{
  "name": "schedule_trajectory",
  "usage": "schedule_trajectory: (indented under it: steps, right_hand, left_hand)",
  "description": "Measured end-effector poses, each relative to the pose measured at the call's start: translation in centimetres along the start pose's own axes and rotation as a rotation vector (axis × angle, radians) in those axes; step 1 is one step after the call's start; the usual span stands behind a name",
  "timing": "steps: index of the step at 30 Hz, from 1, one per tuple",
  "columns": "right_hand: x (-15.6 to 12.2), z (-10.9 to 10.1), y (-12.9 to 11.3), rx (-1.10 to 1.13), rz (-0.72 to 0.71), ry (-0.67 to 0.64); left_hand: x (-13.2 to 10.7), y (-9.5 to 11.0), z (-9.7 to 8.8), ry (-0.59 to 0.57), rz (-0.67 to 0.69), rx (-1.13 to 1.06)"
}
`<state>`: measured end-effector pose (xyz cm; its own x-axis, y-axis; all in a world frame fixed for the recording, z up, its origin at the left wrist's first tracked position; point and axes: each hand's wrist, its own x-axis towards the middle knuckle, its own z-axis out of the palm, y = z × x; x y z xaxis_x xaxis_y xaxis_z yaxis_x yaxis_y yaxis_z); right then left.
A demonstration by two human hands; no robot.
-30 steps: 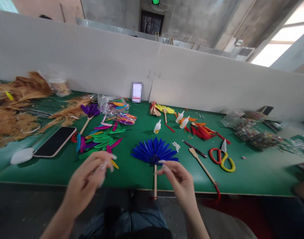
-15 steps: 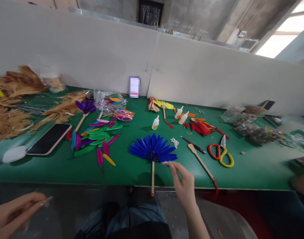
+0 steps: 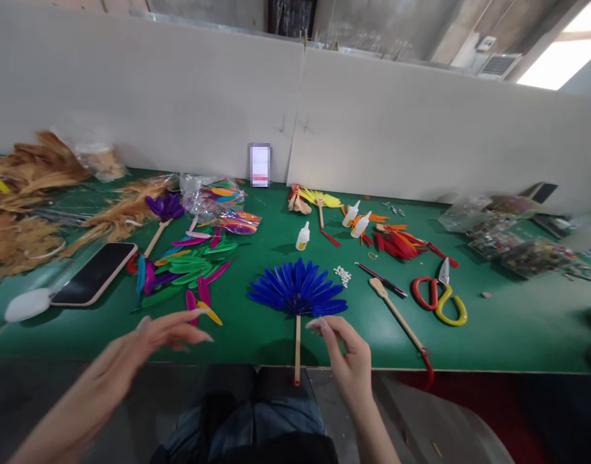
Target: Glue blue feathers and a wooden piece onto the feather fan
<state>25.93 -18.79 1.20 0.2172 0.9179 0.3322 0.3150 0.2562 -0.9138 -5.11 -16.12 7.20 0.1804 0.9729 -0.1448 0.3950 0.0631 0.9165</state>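
Blue feather fan (image 3: 298, 290): near edge of tabletop (image 3: 508, 341), about mid-length, handle poking past the edge. Right hand (image 3: 350, 357) right of the handle, thumb and fingertips together; can't tell if anything's pinched. Left hand (image 3: 140, 345) over near edge, fingers spread a bit, nothing gripped. Magenta feather tips sit partly behind it; contact unclear.

Containers: clear bag (image 3: 198, 193) toward back edge, left of centre, multicolour feathers inside. Another clear bag (image 3: 102, 161), back-left corner, tan pieces. Cluster of clear bags (image 3: 493, 241) at right end, small mixed bits, count unclear. Glue-type bottles ×3 (image 3: 303, 236), white, upright or nearly, contents can't tell.

Around: loose feathers (image 3: 193, 264) left of fan, white bead pile (image 3: 343, 276) just off its right side. Scissors ×1 (image 3: 452, 309), spare wooden stick ×1 (image 3: 399, 316) overhanging near edge. Other fans ×2: purple (image 3: 164, 206), yellow (image 3: 321, 198). Flat phone ×1 (image 3: 95, 274), left end.
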Motion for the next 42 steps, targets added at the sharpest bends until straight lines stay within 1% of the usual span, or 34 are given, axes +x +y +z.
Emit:
schedule_trajectory:
  steps: [3, 5, 6, 7, 9, 11, 13, 16, 18, 21, 25, 30, 33, 39, 42]
  right_hand:
    - [0.6, 0.4, -1.0, 0.124, 0.079, -0.031]
    - [1.2, 0.6, -1.7, 0.185, 0.110, -0.089]
    - [1.5, 0.8, -2.2, 0.207, 0.117, -0.133]
    - [1.8, 0.9, -2.6, 0.223, 0.117, -0.182]
    - [2.5, 1.3, -3.5, 0.242, 0.101, -0.266]
    - [3.0, 1.8, -4.2, 0.231, 0.078, -0.294]
    - [3.3, 2.2, -4.7, 0.196, 0.062, -0.277]
    - [3.7, 2.8, -5.1, 0.120, 0.054, -0.238]
    - [3.7, 2.9, -5.2, 0.096, 0.050, -0.244]
    - [3.7, 2.8, -5.3, 0.130, 0.050, -0.289]
    - [3.5, 2.8, -5.3, 0.181, 0.055, -0.318]
    - [3.0, 2.9, -5.3, 0.213, 0.059, -0.351]
    - [2.7, 2.9, -5.3, 0.237, 0.080, -0.365]
    - [2.5, 2.9, -5.6, 0.209, 0.118, -0.375]
    - [2.5, 2.9, -5.9, 0.224, 0.133, -0.371]
  left_hand:
    - [1.7, 1.6, 5.8, -0.439, -0.114, -0.692]
    - [2.7, 2.3, 8.8, -0.646, -0.148, -1.010]
    - [3.1, 2.5, 9.8, -0.728, -0.157, -1.113]
    - [3.4, 2.7, 10.4, -0.787, -0.165, -1.201]
    - [3.9, 3.1, 10.9, -0.889, -0.182, -1.317]
    - [4.0, 3.4, 10.8, -0.966, -0.205, -1.374]
    - [3.9, 3.5, 10.7, -1.023, -0.233, -1.388]
    - [3.5, 3.4, 11.0, -1.013, -0.237, -1.382]
    - [3.3, 3.2, 11.3, -0.990, -0.218, -1.372]
    - [3.0, 2.9, 11.6, -0.998, -0.215, -1.390]
    - [2.8, 2.4, 11.7, -1.019, -0.217, -1.484]
    - [2.8, 2.3, 11.4, -1.063, -0.160, -1.541]
    - [2.8, 2.5, 11.0, -1.028, -0.129, -1.553]
    - [2.6, 2.4, 10.5, -1.014, -0.071, -1.560]
    - [2.5, 2.6, 10.4, -0.965, -0.067, -1.539]
